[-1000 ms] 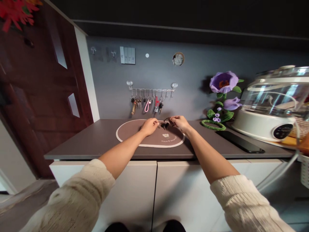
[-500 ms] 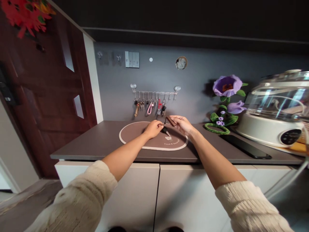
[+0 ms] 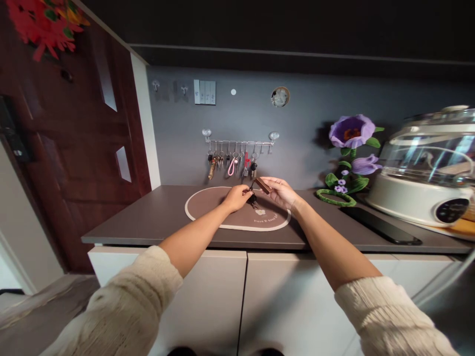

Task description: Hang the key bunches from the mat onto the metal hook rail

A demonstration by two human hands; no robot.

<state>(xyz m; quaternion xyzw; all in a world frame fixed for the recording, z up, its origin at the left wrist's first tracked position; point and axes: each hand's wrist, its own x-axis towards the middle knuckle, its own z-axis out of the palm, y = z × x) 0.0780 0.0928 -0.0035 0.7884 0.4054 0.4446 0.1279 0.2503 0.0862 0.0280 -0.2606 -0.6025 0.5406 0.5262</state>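
Observation:
Over the oval brown mat, my two hands are close together. My right hand is closed on a small brown rectangular block, which looks like a key fob or tag. My left hand pinches at the ring end of a bunch of keys with black heads, just left of the block. The keys hang down between the hands, above the mat. Whether the block is joined to the key ring is too small to tell.
On the wall behind, a hook rail carries several key sets. A purple flower decoration, a black phone and a cream appliance with a clear dome stand at the right. A dark overhead cabinet spans the top.
The hanging keys have turned and shifted slightly between my hands. Both hands keep their grips in nearly the same place, and the view has moved a little.

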